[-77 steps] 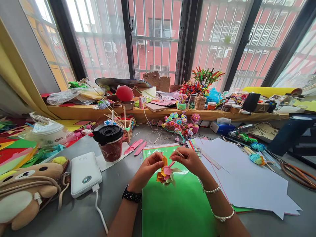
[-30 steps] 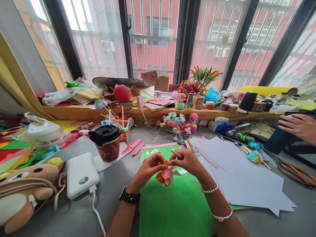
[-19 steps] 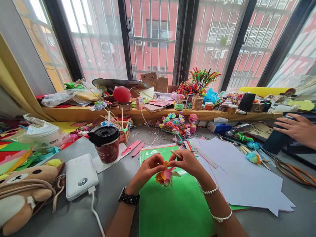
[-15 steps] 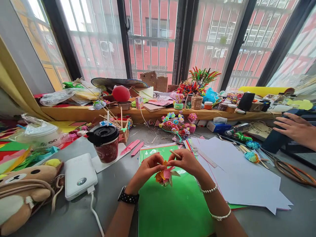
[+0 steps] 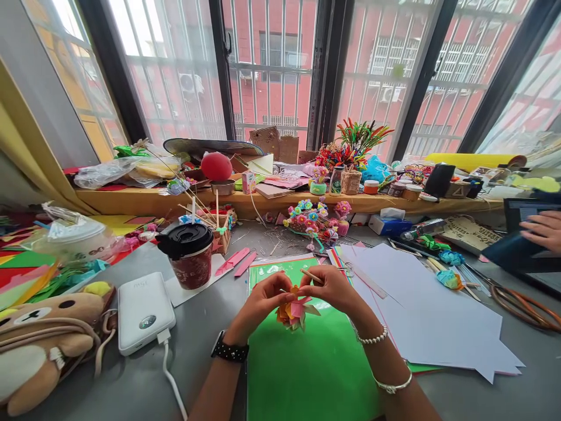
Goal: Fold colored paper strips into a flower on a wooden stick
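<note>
Between my hands is a paper flower (image 5: 294,314) with orange, yellow and pink petals. My left hand (image 5: 268,297) pinches its upper orange part from the left, fingers closed. From the right, the thumb and forefinger of my right hand (image 5: 328,286) meet at the same upper part. A thin wooden stick (image 5: 312,276) is tucked in my right hand, its end pointing up and left. Fingertips hide where they touch the paper. Below lies a green sheet in a clear sleeve (image 5: 311,374).
A lidded coffee cup (image 5: 188,269) and a white power bank (image 5: 146,313) with a cable stand left. White paper sheets (image 5: 438,310) lie right, with scissors (image 5: 346,268) at their edge. Another person's hand (image 5: 543,231) is at far right by a laptop. Crochet flowers (image 5: 311,219) sit behind.
The other person's hand and the dark object with it have moved right and down, uncovering a screen. My hands keep nearly the same grip on the flower; the view has shifted slightly.
</note>
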